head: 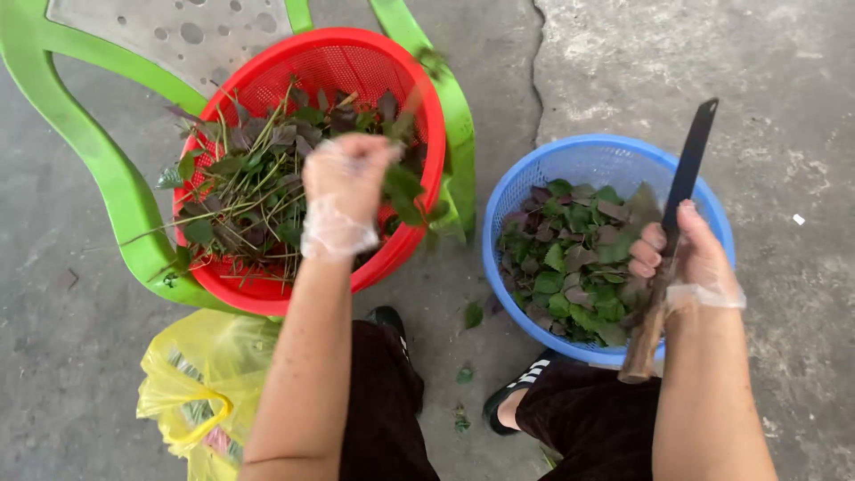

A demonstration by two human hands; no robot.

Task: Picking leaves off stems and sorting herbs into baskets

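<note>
With your gloved left hand (pixel 346 191) closed over the stemmy leaves in the red plastic basket (pixel 405 245) at far left, pull one stalk free, keeping the dark-bladed, wooden-handled knife (pixel 674 233) gripped in your right hand (pixel 686 263) steady above the blue plastic basket (pixel 525 174) of plucked leaves.

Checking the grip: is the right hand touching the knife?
Touching. The head view shows the right hand closed around the knife, fingers wrapped over its wooden handle, above the blue basket.
</note>
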